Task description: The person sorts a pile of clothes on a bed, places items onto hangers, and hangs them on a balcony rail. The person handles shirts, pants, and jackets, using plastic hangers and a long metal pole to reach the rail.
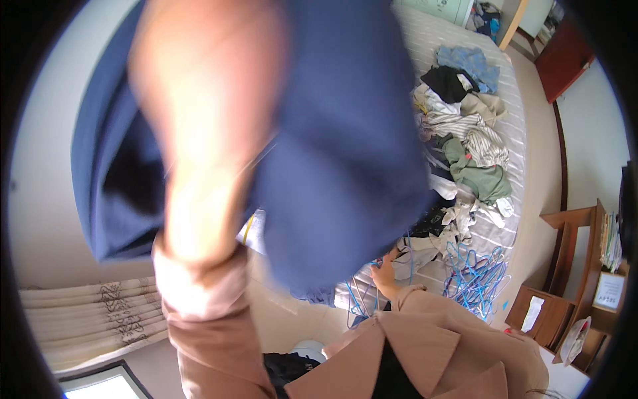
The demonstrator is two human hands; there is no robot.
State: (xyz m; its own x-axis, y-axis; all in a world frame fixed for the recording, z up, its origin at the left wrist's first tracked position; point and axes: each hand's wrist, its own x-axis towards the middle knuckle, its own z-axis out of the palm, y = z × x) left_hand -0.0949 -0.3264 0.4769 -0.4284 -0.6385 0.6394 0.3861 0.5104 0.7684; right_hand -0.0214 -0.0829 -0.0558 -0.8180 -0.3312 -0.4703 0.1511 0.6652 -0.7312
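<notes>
We are noting the left hand (pixel 209 73) raised, blurred, against a large navy-blue cloth garment (pixel 339 146) hanging close before the camera; its grip we are unable to tell; the right hand (pixel 385 274) is curling at thin blue hangers (pixel 355 302), its hold likewise unclear. We are judging that a loose pinch could be dropping the cloth; the tangled blue-and-purple hanger heap (pixel 475 279) on the grey striped bedspread (pixel 422 33) could be snagging it.

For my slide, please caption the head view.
Left hand raised against navy cloth; right hand near hangers; clothes heaped on the bed.
</notes>
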